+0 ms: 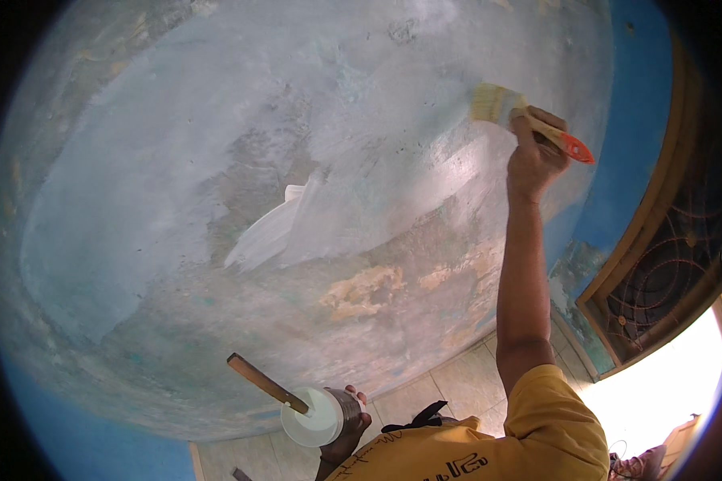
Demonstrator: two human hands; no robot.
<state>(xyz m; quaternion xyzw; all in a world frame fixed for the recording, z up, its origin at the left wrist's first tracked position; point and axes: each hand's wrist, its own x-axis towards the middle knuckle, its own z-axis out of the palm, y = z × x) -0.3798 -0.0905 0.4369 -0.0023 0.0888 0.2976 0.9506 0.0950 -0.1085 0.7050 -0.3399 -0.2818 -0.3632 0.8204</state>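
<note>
My right hand is raised at the upper right and closed around the wooden handle of a wide, pale-bristled paintbrush. The handle's end is red, and the bristles rest against the grey, patchy wall. Low in the view, my left hand grips a round container of white paint by its side. A flat wooden stick stands tilted in the paint, leaning out over the rim. On the wall between my hands, a fresh white paint stroke shows brighter than its surroundings.
Blue paint borders the grey area at the right. A wooden-framed opening with a metal grille stands beyond my right arm, with bright light below it. Pale floor tiles run along the wall's foot. A bare beige patch marks the wall.
</note>
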